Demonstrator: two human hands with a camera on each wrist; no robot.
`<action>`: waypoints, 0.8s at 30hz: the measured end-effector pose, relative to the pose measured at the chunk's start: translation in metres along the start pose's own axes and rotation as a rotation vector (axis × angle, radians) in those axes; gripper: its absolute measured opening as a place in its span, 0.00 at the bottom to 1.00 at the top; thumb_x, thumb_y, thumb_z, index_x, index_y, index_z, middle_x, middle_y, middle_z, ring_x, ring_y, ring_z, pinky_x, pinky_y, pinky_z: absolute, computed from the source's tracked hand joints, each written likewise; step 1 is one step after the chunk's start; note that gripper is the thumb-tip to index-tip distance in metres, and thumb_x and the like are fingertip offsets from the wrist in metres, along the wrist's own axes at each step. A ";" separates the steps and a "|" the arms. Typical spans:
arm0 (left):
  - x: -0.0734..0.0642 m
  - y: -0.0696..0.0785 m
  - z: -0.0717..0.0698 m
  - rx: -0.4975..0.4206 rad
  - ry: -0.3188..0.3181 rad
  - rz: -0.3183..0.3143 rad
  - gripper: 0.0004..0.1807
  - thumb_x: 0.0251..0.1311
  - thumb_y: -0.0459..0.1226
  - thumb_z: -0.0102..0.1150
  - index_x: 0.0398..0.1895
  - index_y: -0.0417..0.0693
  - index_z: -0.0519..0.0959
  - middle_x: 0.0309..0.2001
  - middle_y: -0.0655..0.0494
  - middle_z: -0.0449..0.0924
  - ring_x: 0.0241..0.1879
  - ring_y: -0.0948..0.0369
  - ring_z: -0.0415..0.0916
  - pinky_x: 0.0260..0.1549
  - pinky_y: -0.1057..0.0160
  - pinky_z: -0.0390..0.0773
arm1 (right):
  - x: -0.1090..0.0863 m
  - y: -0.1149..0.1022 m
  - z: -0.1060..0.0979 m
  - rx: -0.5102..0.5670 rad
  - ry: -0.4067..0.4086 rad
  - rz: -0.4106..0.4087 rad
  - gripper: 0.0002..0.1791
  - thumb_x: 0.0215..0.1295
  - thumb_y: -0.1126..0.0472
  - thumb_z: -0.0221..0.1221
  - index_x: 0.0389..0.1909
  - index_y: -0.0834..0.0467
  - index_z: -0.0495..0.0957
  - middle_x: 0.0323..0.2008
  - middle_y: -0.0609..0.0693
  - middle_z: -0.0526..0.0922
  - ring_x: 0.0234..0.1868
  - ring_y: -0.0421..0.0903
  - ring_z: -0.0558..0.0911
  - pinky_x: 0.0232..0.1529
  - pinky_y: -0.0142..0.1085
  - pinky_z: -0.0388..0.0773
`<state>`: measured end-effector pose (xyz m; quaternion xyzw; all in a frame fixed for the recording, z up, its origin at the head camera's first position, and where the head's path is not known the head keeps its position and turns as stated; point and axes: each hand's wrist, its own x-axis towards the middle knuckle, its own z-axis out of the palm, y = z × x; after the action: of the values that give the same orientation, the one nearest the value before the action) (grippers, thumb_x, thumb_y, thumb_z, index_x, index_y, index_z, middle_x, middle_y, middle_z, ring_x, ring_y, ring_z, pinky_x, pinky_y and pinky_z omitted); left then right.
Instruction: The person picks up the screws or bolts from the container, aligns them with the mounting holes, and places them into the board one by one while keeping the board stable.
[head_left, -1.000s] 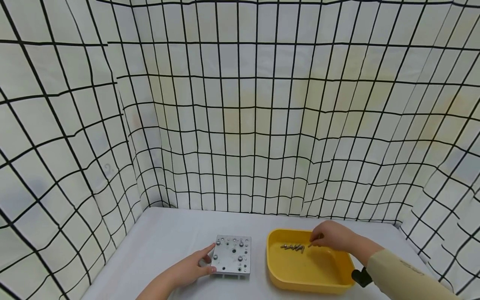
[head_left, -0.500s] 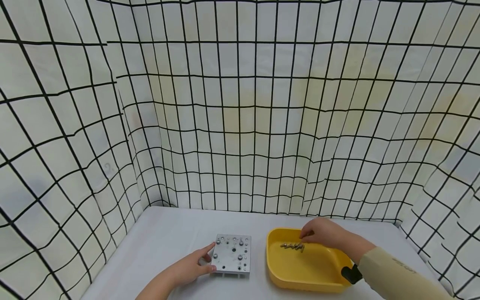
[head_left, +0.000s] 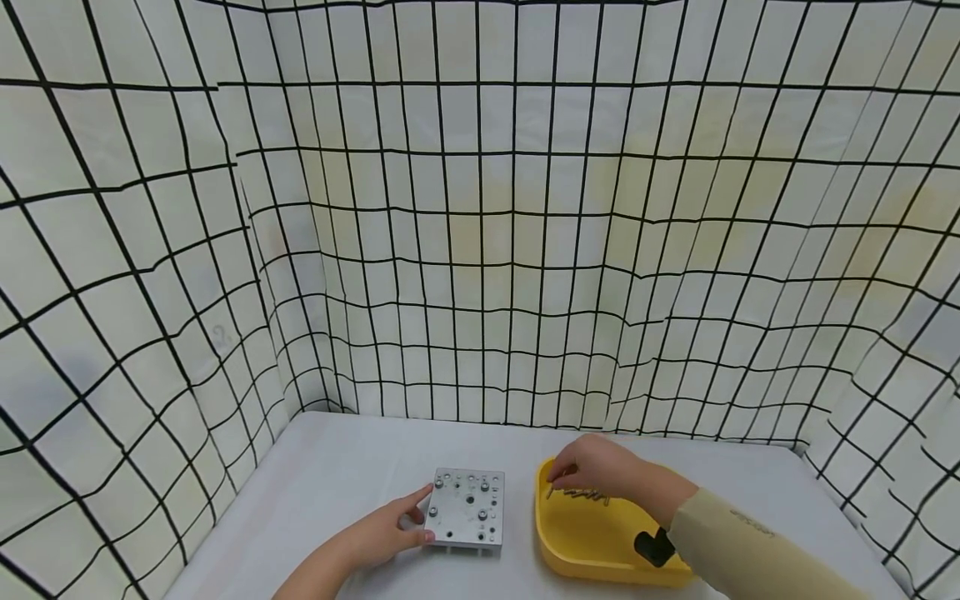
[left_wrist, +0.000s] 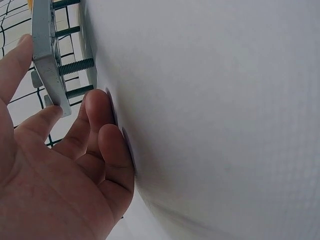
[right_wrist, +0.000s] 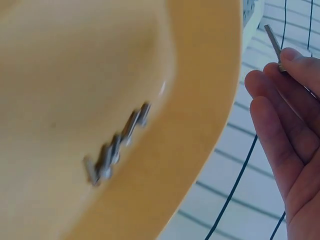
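Observation:
A square silver metal plate (head_left: pixel 463 507) with holes and several bolt heads on top lies on the table, raised off its surface. My left hand (head_left: pixel 381 533) grips its left side between thumb and forefinger. In the left wrist view, threaded bolt shanks (left_wrist: pixel 76 66) stick out of the plate's underside, and the other fingers curl beside them, near the white cloth. My right hand (head_left: pixel 596 468) is above the left end of the yellow tray (head_left: pixel 573 554). Its thumb and fingertips pinch a small threaded bolt (right_wrist: pixel 273 42) by the head, shank pointing away from the palm.
Several loose bolts (right_wrist: pixel 116 145) lie in a row on the tray floor near its far wall. The white-covered table (head_left: pixel 360 450) is enclosed by white walls (head_left: pixel 480 250) with a black grid. A dark wrist device (head_left: pixel 655 547) sits at the right sleeve.
My right hand has moved left across the tray, carrying the bolt past the row of loose ones to the tray's left side. The left hand and plate have stayed in place.

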<state>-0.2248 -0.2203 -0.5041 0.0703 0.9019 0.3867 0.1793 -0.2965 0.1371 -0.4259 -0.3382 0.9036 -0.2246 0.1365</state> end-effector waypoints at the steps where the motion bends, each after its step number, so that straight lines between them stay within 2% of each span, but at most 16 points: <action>1: -0.001 0.001 0.000 -0.002 0.000 -0.001 0.46 0.58 0.52 0.68 0.76 0.48 0.59 0.50 0.51 0.76 0.36 0.58 0.73 0.35 0.55 0.76 | 0.002 -0.003 0.002 0.010 -0.006 0.004 0.05 0.64 0.56 0.66 0.39 0.48 0.88 0.31 0.35 0.83 0.29 0.37 0.81 0.31 0.31 0.78; 4: -0.002 0.001 0.000 -0.002 0.001 -0.001 0.46 0.58 0.52 0.68 0.76 0.48 0.59 0.49 0.51 0.76 0.36 0.58 0.72 0.35 0.55 0.76 | 0.010 -0.015 0.007 0.020 -0.024 -0.004 0.05 0.64 0.57 0.67 0.38 0.49 0.89 0.31 0.36 0.84 0.29 0.38 0.80 0.29 0.31 0.78; 11: -0.004 0.001 -0.001 -0.010 -0.005 0.010 0.46 0.59 0.52 0.67 0.76 0.47 0.59 0.50 0.51 0.76 0.36 0.58 0.72 0.35 0.55 0.75 | 0.028 -0.041 0.021 -0.090 -0.049 -0.069 0.04 0.64 0.57 0.67 0.37 0.47 0.89 0.31 0.30 0.82 0.31 0.29 0.77 0.35 0.28 0.75; 18: -0.003 -0.001 -0.001 -0.015 -0.006 0.013 0.46 0.58 0.53 0.67 0.77 0.49 0.59 0.50 0.52 0.76 0.35 0.58 0.73 0.34 0.56 0.75 | 0.040 -0.062 0.035 -0.147 -0.095 -0.106 0.03 0.64 0.58 0.67 0.35 0.46 0.89 0.30 0.30 0.81 0.31 0.30 0.76 0.37 0.27 0.74; 24: -0.001 0.000 0.000 -0.005 0.001 0.003 0.46 0.58 0.54 0.67 0.77 0.51 0.59 0.49 0.53 0.76 0.34 0.58 0.72 0.33 0.56 0.74 | 0.049 -0.069 0.048 -0.201 -0.122 -0.123 0.04 0.63 0.58 0.68 0.35 0.45 0.89 0.29 0.29 0.81 0.31 0.29 0.75 0.39 0.26 0.74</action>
<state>-0.2238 -0.2207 -0.5043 0.0708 0.9009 0.3892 0.1784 -0.2751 0.0429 -0.4370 -0.4180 0.8891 -0.1198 0.1428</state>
